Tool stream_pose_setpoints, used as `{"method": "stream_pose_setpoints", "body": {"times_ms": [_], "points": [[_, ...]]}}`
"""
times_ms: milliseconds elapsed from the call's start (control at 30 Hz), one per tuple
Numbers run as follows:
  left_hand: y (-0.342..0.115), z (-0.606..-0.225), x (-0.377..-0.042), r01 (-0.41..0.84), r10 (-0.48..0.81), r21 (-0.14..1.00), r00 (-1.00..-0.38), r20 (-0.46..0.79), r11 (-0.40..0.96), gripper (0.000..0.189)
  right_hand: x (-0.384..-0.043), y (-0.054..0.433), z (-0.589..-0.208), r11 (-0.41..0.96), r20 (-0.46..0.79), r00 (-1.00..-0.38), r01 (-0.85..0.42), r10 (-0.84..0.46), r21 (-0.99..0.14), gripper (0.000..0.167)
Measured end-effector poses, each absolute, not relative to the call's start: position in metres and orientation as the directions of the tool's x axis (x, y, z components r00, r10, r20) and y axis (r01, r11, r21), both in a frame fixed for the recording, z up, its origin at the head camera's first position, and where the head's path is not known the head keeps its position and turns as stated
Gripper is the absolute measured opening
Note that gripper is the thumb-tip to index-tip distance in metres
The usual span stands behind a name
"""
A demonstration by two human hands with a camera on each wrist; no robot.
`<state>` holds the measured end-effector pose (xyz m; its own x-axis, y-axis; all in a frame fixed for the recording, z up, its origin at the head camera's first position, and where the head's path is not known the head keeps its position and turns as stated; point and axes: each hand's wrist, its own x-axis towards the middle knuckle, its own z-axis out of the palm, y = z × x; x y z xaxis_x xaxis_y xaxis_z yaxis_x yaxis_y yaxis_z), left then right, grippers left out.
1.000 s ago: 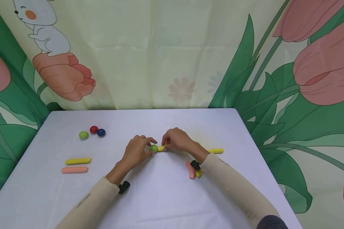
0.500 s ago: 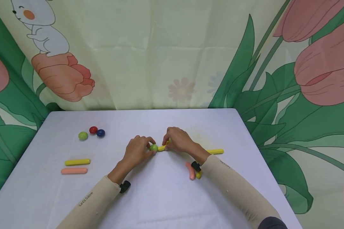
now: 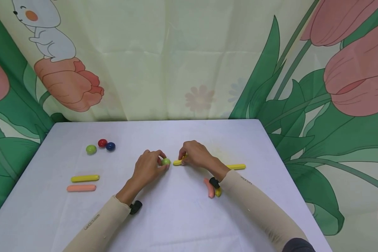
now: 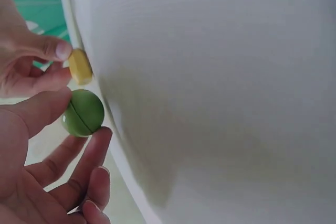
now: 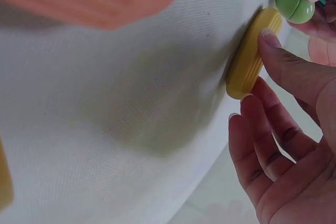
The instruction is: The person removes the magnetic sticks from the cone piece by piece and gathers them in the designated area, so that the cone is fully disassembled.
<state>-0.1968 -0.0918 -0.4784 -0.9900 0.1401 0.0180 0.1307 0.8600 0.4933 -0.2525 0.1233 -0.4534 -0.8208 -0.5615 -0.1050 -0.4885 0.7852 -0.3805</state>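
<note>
My left hand (image 3: 147,168) pinches a green ball (image 4: 84,113) between thumb and fingertip; a seam runs round the ball. Just right of it, my right hand (image 3: 196,154) pinches a short yellow ridged stick (image 5: 255,53) with rounded ends, low at the tabletop. A small gap parts ball and stick in the head view. Part of the stick is hidden behind the right fingers. Near my right wrist lie a curved pink stick (image 3: 209,188) and a yellow piece (image 3: 218,191), the latter partly covered by the wrist camera. Another yellow stick (image 3: 237,167) shows behind the right forearm.
At the table's back left are a green ball (image 3: 91,149), a red ball (image 3: 102,143) and a blue ball (image 3: 110,146). Nearer me, a straight yellow stick (image 3: 85,178) lies above a straight pink stick (image 3: 81,188). A patterned curtain (image 3: 145,70) hangs behind the white table (image 3: 176,220).
My left hand has drawn the green ball slightly left, away from the yellow stick's end, where they looked in contact before. The right hand stays nearly still with the stick.
</note>
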Motion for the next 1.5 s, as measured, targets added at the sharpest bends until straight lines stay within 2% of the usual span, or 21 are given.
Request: {"method": "stream_pose_setpoints", "body": {"times_ms": [467, 1200, 1500], "points": [[-0.122, -0.474, -0.189, 0.149, 0.124, 0.486, -0.989, 0.082, 0.861, 0.034, -0.252, 0.124, -0.456, 0.816, -0.140, -0.848, -0.429, -0.512, -0.387, 0.013], [-0.184, -0.461, -0.178, 0.146, 0.075, 0.483, -0.984, 0.164, 0.863, 0.039, -0.251, 0.124, -0.458, 0.810, -0.131, -0.849, -0.427, -0.513, -0.401, 0.013], [-0.208, -0.453, -0.178, 0.110, 0.013, 0.477, -0.979, 0.202, 0.872, 0.040, -0.251, 0.122, -0.458, 0.816, -0.143, -0.848, -0.423, -0.510, -0.393, 0.011]]}}
